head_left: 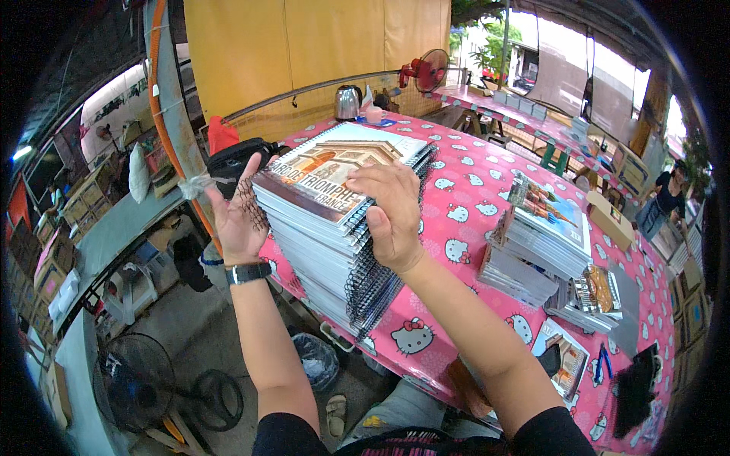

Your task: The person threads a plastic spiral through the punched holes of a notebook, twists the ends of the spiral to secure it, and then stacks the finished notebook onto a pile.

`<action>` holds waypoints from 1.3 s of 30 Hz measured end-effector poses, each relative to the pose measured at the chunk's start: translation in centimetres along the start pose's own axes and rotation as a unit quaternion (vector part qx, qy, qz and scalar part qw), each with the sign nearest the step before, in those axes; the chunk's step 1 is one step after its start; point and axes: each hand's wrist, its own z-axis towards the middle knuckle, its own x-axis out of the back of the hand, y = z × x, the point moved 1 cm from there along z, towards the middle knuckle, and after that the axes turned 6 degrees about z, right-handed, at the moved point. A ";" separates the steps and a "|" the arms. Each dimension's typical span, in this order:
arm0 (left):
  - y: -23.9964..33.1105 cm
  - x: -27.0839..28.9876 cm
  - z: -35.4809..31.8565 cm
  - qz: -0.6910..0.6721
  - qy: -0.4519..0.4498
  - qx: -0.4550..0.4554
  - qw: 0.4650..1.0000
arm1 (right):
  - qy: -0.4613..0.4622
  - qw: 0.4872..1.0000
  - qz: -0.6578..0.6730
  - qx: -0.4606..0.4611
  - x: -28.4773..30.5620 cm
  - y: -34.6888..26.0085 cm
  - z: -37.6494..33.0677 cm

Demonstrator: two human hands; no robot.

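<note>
A thick stack of spiral-bound notebooks (327, 220) is lifted above the near edge of a pink patterned table (464, 197). Its top cover shows a stone arch. My left hand (239, 220), with a black wristwatch, presses flat against the stack's left end, where black wire bindings stick out. My right hand (391, 213) clamps the stack's right end, thumb on the top cover and fingers over the spiral edge. Both hands carry the stack together.
More notebook stacks (544, 243) sit on the table to the right, with loose notebooks and black spirals (635, 380) farther right. A kettle (347, 102) and red fan (430, 70) stand at the back. A floor fan (137, 380) and a bin (315, 361) are below left. A person (669, 194) stands far right.
</note>
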 end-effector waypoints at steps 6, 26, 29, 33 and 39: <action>-2.2 2.0 4.2 0.003 0.025 0.147 0.989 | 0.052 0.998 -0.012 -0.029 0.0 -0.6 0.4; -4.1 -9.8 -2.7 0.700 0.082 -0.352 0.617 | 0.166 0.727 0.445 -0.495 4.2 11.6 -1.9; -4.1 -9.6 -2.9 0.701 0.071 -0.336 0.625 | 0.165 0.724 0.437 -0.508 4.1 11.7 -2.3; -4.4 -10.0 -2.6 0.697 0.078 -0.352 0.619 | 0.132 0.712 0.463 -0.512 5.1 11.8 -2.4; -4.5 -9.6 -2.8 0.698 0.085 -0.358 0.614 | 0.068 0.756 0.413 -0.502 4.9 9.4 -1.4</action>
